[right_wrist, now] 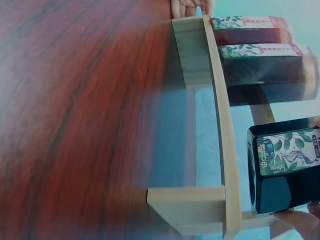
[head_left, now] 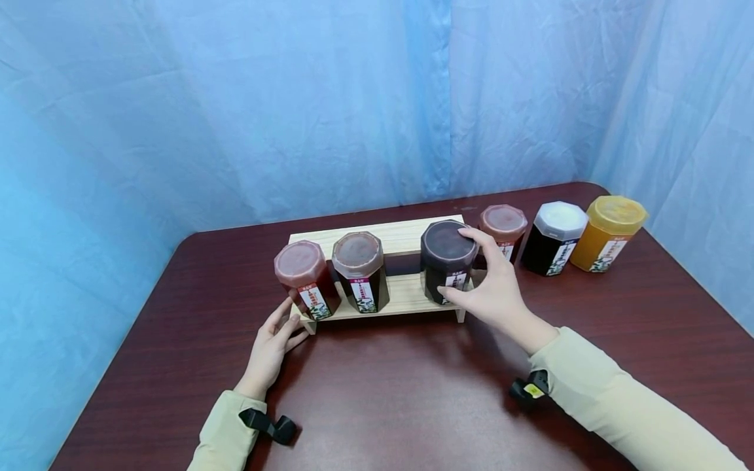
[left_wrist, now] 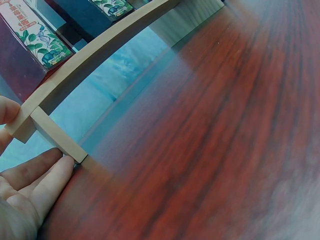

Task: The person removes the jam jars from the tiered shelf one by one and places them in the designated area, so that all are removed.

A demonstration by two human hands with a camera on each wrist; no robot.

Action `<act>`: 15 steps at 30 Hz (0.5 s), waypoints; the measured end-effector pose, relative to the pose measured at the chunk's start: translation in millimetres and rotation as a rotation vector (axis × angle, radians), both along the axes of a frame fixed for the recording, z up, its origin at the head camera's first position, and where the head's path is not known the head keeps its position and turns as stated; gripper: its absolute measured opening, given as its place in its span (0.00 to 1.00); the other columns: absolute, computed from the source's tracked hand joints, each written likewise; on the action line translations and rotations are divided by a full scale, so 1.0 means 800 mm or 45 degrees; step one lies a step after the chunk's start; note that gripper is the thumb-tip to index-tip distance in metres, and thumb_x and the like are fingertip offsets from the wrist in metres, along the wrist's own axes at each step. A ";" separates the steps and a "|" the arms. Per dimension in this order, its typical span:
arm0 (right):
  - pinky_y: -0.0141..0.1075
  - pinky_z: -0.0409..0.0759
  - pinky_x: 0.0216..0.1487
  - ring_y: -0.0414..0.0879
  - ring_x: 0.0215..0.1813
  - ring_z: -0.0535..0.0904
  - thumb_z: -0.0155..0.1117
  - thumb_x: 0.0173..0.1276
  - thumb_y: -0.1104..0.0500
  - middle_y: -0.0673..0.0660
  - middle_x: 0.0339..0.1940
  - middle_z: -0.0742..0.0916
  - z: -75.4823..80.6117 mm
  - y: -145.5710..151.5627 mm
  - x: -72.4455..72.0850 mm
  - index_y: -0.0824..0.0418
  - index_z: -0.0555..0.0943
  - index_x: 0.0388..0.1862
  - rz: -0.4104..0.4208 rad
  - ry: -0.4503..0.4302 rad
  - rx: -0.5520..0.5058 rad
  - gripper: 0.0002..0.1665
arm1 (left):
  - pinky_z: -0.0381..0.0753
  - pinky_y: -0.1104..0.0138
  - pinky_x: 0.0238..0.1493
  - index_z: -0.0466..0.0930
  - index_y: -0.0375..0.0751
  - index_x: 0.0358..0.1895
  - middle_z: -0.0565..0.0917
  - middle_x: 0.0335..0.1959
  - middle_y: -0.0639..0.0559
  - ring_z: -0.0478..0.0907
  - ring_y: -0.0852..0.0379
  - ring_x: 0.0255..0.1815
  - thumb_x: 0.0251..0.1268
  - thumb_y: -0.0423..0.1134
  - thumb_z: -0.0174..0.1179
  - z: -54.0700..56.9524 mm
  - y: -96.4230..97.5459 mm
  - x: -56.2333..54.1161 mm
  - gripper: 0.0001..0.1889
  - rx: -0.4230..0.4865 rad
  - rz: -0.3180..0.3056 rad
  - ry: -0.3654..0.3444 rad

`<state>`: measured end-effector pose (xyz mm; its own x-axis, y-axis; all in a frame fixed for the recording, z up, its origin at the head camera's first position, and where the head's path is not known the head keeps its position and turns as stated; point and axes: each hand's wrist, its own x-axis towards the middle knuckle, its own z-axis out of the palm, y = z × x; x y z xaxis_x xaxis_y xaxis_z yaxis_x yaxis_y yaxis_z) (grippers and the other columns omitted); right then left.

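My right hand (head_left: pixel 495 294) grips a dark jar (head_left: pixel 449 261) with an octagonal lid, its thumb across the front and fingers at the lid's far side. In the right wrist view, the jar's base (right_wrist: pixel 251 170) is a little above the lower shelf of a two-step wooden rack (head_left: pixel 406 294). My left hand (head_left: pixel 271 347) holds the left end of this rack; in the left wrist view, its fingers (left_wrist: pixel 52 185) lie beside the short leg. A reddish jar (head_left: pixel 307 278) and a brown-lidded jar (head_left: pixel 359 271) stand on the lower shelf toward the left.
Right of the rack, a red-lidded jar (head_left: pixel 503 226), a white-lidded dark jar (head_left: pixel 554 239) and a yellow jar (head_left: pixel 609 232) stand on the dark red wooden table (head_left: pixel 400 399). Blue curtains (head_left: pixel 294 111) hang behind and at the sides.
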<state>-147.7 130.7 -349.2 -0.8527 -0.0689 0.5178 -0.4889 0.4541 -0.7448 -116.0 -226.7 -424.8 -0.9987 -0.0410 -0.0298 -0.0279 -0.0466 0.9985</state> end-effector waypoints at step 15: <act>0.13 0.69 0.46 0.24 0.52 0.67 0.79 0.33 0.73 0.63 0.55 0.78 -0.005 0.049 0.012 0.61 0.69 0.63 -0.091 0.159 0.076 0.52 | 0.81 0.71 0.46 0.51 0.35 0.73 0.74 0.51 0.46 0.79 0.67 0.43 0.73 0.32 0.46 0.001 0.000 0.000 0.28 -0.011 0.005 -0.032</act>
